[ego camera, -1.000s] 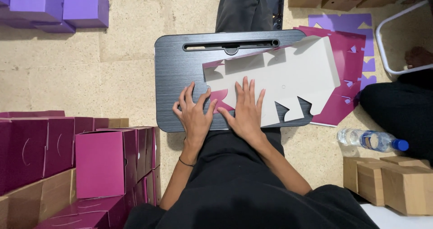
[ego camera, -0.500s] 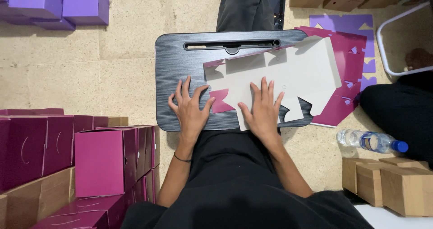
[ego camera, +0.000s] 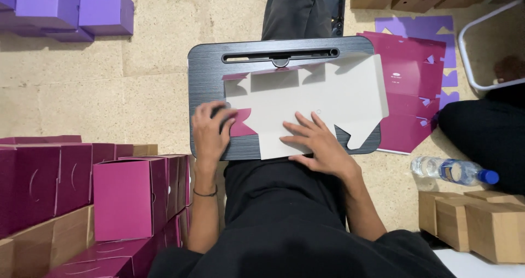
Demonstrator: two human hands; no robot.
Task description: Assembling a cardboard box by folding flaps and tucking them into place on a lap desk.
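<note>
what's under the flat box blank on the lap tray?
The blank lies white side up on the dark tray, whose slot shows above it. Both hands press it: left hand at the magenta flap, right hand on the lower edge. The tray's middle is covered.

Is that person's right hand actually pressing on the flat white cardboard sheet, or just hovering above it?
Touching. The head view shows the right hand spread flat on the white cardboard sheet, fingers lying on its surface with no gap or shadow between.
</note>
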